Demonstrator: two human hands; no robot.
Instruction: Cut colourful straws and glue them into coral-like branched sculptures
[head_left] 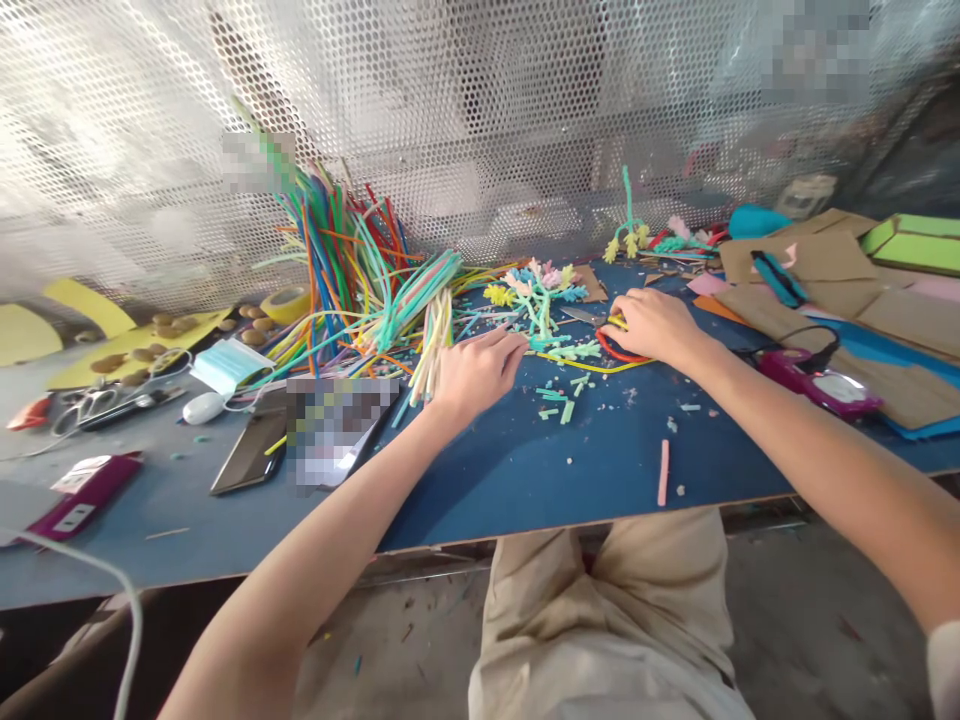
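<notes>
My right hand (651, 322) is closed around scissors with red and yellow handles (622, 352), their dark blade (579, 315) pointing left. My left hand (481, 372) is beside a bundle of pale pipe cleaners (441, 335). Its fingers are curled together, and what they hold, if anything, is hidden. Between the hands lies a yellow pipe cleaner (592, 369), curving toward my right hand. Just behind it are fuzzy mint-green stems (538, 318) topped with pink, blue and yellow tufts (544, 275). Short cut green pieces (559, 400) are scattered in front.
A large pile of coloured pipe cleaners (330, 250) leans on the perforated metal screen (480, 120). Phones (251, 445), a face mask (229, 366) and a purple power strip (90, 495) lie left. Cardboard pieces (810, 260) and another purple power strip (817, 382) are right.
</notes>
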